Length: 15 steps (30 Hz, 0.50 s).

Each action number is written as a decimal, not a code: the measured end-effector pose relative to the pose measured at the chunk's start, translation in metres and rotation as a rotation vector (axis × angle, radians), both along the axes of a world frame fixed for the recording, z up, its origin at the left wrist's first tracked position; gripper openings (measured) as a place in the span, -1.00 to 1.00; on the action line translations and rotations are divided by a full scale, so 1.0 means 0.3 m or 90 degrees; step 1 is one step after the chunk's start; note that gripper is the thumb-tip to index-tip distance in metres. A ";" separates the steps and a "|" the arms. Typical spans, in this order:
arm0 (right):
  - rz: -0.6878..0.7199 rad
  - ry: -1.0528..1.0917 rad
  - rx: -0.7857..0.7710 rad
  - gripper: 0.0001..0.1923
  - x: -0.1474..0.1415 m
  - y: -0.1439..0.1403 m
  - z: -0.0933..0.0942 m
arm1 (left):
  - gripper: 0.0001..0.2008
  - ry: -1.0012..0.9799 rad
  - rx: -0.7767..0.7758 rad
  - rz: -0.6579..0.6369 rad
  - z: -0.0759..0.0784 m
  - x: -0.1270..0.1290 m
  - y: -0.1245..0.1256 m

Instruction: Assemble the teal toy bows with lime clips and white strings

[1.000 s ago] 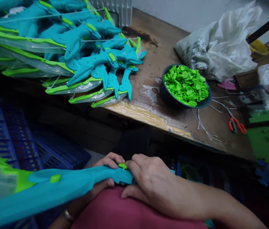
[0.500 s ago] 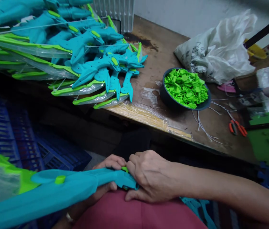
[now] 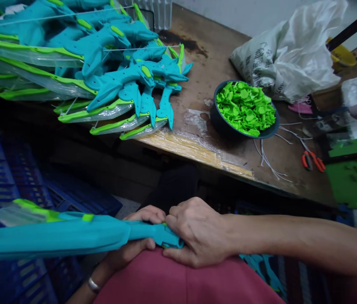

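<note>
A long teal toy sword [image 3: 70,236] with green trim lies across my lap, its blade running off to the left. My left hand [image 3: 135,242] grips it from below near the hilt. My right hand [image 3: 197,232] presses down on the hilt end, fingers closed over a small green piece that barely shows. On the wooden table [image 3: 216,126] a dark bowl [image 3: 221,126] holds several bright green plastic pieces [image 3: 244,107].
A heap of finished teal-and-green toy swords [image 3: 102,71] covers the table's left. A crumpled white plastic bag [image 3: 292,55] sits at the back right, orange-handled scissors [image 3: 313,160] and white strings near the bowl. Blue crates [image 3: 7,169] stand below left, green parts [image 3: 352,177] at right.
The toy sword has rolled in my hands, so its blade now shows edge-on and flatter. Both hands stay on the hilt; the view shifted slightly.
</note>
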State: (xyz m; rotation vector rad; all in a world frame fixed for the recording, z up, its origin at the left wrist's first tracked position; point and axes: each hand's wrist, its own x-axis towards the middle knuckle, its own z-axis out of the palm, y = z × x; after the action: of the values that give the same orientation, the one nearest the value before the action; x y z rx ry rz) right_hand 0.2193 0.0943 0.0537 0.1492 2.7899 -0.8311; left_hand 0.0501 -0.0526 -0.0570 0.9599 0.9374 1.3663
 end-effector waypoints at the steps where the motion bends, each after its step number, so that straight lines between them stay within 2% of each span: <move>1: -0.001 -0.007 0.009 -0.56 -0.002 0.001 0.001 | -0.65 0.003 -0.007 -0.002 -0.001 -0.002 -0.002; 6: 0.005 -0.021 0.055 -0.42 -0.013 -0.002 -0.004 | -0.67 0.040 -0.065 0.021 -0.017 -0.025 -0.014; 9: -0.034 -0.008 0.038 -0.34 0.003 0.032 -0.038 | -0.64 0.086 -0.101 0.069 -0.037 -0.032 0.018; 11: -0.086 0.013 0.005 -0.36 0.046 0.090 -0.067 | -0.64 0.129 -0.159 0.117 -0.037 -0.020 0.061; 13: -0.212 0.032 0.007 -0.49 0.127 0.177 -0.091 | -0.57 0.151 -0.248 0.191 -0.021 0.003 0.112; 15: -0.442 0.032 0.076 -0.71 0.244 0.286 -0.109 | -0.46 0.077 -0.337 0.276 0.001 0.028 0.162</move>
State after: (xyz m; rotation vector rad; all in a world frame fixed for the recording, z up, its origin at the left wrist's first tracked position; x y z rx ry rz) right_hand 0.2925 0.1802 0.0209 1.1768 2.8398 -0.7926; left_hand 0.0586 -0.0038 -0.0567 0.4481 1.5693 1.3123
